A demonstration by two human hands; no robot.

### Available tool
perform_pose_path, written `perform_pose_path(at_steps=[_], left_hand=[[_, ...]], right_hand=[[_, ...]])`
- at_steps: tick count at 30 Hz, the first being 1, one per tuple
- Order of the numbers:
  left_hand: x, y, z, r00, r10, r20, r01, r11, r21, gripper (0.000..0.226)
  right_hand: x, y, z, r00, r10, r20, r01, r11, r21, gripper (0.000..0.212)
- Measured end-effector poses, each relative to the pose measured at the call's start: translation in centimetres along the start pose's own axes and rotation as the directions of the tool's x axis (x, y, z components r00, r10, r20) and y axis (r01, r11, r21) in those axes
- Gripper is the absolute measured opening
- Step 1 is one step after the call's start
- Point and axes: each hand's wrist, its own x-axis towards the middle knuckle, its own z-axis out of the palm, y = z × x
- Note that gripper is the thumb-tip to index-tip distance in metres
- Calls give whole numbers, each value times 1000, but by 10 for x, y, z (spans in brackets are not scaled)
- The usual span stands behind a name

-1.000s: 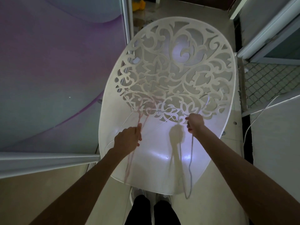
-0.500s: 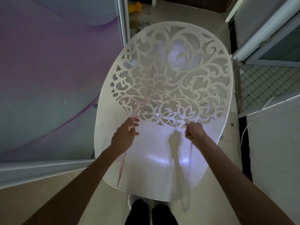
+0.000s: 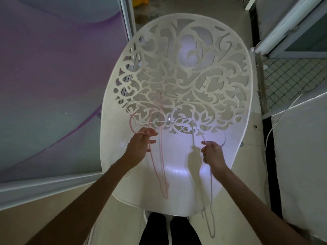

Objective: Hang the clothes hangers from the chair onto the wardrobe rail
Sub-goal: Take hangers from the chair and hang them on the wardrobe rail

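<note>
A white chair (image 3: 177, 183) with a pierced scrollwork back stands right below me. My left hand (image 3: 139, 145) pinches the hook of a thin pink hanger (image 3: 160, 174), whose body dangles down over the seat. My right hand (image 3: 212, 153) grips a thin grey-white hanger (image 3: 210, 220) that hangs past the seat's front edge. More pale hangers (image 3: 166, 121) lie against the base of the chair back, hard to tell apart from the pattern. No wardrobe rail is in view.
A purple and grey sliding panel (image 3: 53, 76) fills the left, with a white frame rail (image 3: 44, 184) below it. At the right are a white panel (image 3: 300, 156), a loose white cable (image 3: 276, 121) and a mesh screen (image 3: 286, 82). Tiled floor (image 3: 185, 7) lies beyond the chair.
Both hands have drawn back toward me from the chair back, pulling the pink and the grey-white hanger further off the seat. The view has tilted slightly.
</note>
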Motion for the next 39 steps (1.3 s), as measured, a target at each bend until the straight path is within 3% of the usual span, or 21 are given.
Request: perform_pose_path(at_steps=[3,7,10,15,21,24,30,32,34,36,39], left_hand=[[-2,-5,1,1000,-10,-4,10,1000,14,25],[-7,-8,2,1000,-19,2,19,1000,22,46],[-8,-12,0,998,-53,13,53,998,21,44],[-14,-18,1,990,-107,92,103,994,44,39],[-15,-18,6,991,-108,83,106,994,34,38],[-12,-16,6,988,-121,96,122,993,-1,37],[-18,-4,3,976,-204,80,213,968,-134,37],[-22,8,-2,970,-240,33,242,952,-188,38],[-22,14,-5,966,-256,-23,245,945,-218,38],[-22,18,-6,960,-272,-64,252,941,-227,39],[-28,16,1,956,-284,-73,261,938,-227,38]], right_hand=[[11,-40,-1,987,143,79,-156,965,212,30],[13,-54,3,973,167,159,-200,954,221,37],[7,-33,-4,986,108,129,-124,985,119,21],[-1,23,-15,984,4,178,-6,1000,10,24],[21,-46,-44,921,40,386,-2,995,-98,24],[26,-90,-60,889,122,441,-11,969,-246,21],[19,-114,-70,898,220,381,-46,908,-416,23],[7,-105,-70,939,153,309,2,893,-450,22],[0,-94,-69,961,56,272,120,800,-588,23],[-2,-83,-70,952,-18,305,249,624,-741,23],[-1,-72,-76,948,-71,309,304,477,-825,30]])
